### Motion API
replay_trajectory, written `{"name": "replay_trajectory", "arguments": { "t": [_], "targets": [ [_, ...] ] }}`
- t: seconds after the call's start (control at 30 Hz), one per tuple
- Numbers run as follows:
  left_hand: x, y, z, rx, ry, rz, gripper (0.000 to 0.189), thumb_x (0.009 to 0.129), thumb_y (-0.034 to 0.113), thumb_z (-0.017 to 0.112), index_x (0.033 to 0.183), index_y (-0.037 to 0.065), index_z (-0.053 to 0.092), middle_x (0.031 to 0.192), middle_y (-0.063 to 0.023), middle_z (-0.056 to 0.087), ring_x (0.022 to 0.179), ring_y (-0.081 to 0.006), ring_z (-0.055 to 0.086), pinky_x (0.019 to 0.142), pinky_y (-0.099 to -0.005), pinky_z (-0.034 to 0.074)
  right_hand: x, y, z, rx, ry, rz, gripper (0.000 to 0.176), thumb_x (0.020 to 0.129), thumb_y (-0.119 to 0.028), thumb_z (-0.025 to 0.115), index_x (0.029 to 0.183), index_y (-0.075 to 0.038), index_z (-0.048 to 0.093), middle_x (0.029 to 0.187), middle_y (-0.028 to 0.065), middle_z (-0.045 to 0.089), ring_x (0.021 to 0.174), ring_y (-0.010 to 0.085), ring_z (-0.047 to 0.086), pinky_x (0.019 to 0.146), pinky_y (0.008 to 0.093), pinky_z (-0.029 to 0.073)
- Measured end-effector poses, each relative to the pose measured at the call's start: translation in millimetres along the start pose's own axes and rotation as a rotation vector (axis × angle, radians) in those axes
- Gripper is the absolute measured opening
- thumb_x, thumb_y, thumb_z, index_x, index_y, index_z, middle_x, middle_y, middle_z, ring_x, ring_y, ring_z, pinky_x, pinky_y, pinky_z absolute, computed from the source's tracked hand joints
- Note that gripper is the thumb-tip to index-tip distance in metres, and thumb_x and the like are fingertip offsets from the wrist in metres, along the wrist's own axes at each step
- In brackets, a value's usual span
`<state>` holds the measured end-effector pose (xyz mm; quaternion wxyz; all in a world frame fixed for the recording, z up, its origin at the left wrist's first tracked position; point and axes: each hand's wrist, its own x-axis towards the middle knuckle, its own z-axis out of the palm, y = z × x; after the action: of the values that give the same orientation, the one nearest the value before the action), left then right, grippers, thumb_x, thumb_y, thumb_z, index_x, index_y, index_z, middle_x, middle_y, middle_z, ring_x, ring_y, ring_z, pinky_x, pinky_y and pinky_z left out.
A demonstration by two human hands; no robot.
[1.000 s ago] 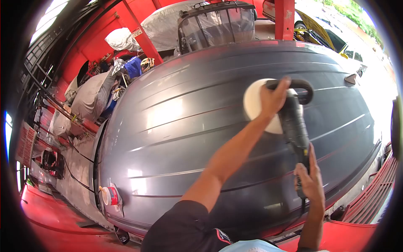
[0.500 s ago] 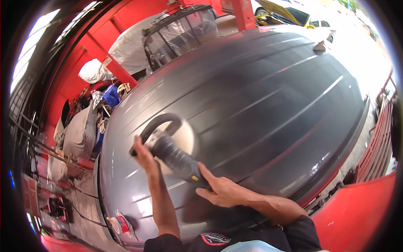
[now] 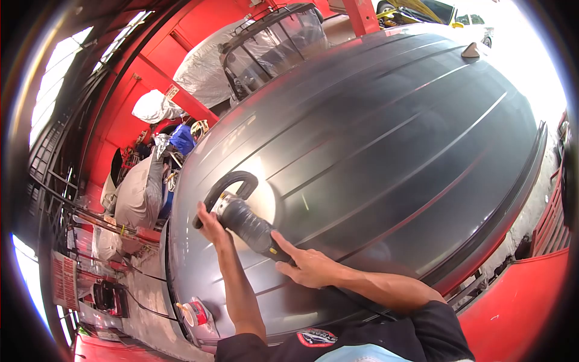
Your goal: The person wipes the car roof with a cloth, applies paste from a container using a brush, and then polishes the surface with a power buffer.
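A car polisher [image 3: 248, 227] with a dark body and a black loop handle rests on the dark grey ribbed vehicle roof [image 3: 386, 145]. Its round whitish pad [image 3: 265, 202] lies against the roof's left part, partly hidden beneath the machine. My left hand [image 3: 212, 227] is closed around the near end of the loop handle. At the rear of the body, my right hand [image 3: 309, 265] grips the polisher, index finger stretched along its top. A dark cord [image 3: 356, 300] trails from behind my right hand, beneath my forearm.
A tub with a red label [image 3: 196, 314] stands at the roof's lower left edge. At the far right end sits a fin antenna [image 3: 470, 51]. Covered items [image 3: 140, 187] and a red post [image 3: 362, 17] are beyond the roof. A red panel [image 3: 518, 301] is at lower right.
The view has shifted, so the surroundings sit further right and the far end higher. The polisher has moved slightly left across the roof relative to its ribs, with both hands still holding it.
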<state>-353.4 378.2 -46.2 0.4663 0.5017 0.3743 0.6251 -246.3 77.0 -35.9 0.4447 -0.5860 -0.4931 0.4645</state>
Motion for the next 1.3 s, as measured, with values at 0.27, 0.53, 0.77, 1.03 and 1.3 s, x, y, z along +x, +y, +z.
{"name": "replay_trajectory", "arguments": {
  "t": [0.27,0.53,0.77,1.03,1.3],
  "targets": [
    [-68,-6,128,-0.154,-0.233,-0.143,0.037,0.091,0.034,0.070,0.115,0.005,0.067,0.103,0.0023,0.060,0.090,-0.0068,0.052,0.081,-0.0256,0.040,-69,-17,-67,-0.071,0.273,0.142,0.075,0.100,-0.037,0.051,0.159,-0.017,0.008,0.088,0.0266,0.067,0.091,0.0440,0.066,0.087,0.0437,0.047],
    [-184,21,317,-0.204,-0.582,-0.056,0.041,0.087,0.038,0.074,0.092,-0.003,0.074,0.080,-0.0015,0.065,0.074,-0.0124,0.058,0.071,-0.0320,0.048,-139,5,-158,-0.018,0.625,0.245,0.074,0.099,-0.031,0.053,0.160,-0.025,0.012,0.078,0.0076,0.058,0.059,0.0135,0.057,0.058,0.0317,0.051],
    [-262,14,455,-0.179,-0.804,-0.092,0.048,0.083,0.046,0.072,0.086,-0.002,0.075,0.080,-0.0087,0.072,0.078,-0.0173,0.066,0.076,-0.0337,0.050,-183,28,-240,0.136,0.921,0.249,0.072,0.098,-0.029,0.057,0.159,-0.026,0.019,0.078,0.0048,0.054,0.056,0.0122,0.055,0.049,0.0294,0.049],
    [-306,3,515,-0.329,-0.812,-0.004,0.048,0.081,0.050,0.068,0.081,0.003,0.076,0.072,-0.0113,0.072,0.076,-0.0218,0.072,0.071,-0.0370,0.052,-204,34,-281,0.178,1.055,0.231,0.071,0.097,-0.021,0.056,0.159,-0.023,0.021,0.070,0.0022,0.053,0.051,0.0104,0.050,0.043,0.0278,0.044],
    [-234,12,394,-0.359,-0.652,-0.124,0.051,0.085,0.046,0.070,0.070,-0.003,0.070,0.062,-0.0070,0.066,0.064,-0.0152,0.064,0.062,-0.0339,0.049,-167,15,-223,0.059,0.830,0.243,0.077,0.092,-0.015,0.054,0.159,-0.019,0.017,0.070,0.0019,0.054,0.052,0.0092,0.051,0.046,0.0246,0.044]
  ]
}}
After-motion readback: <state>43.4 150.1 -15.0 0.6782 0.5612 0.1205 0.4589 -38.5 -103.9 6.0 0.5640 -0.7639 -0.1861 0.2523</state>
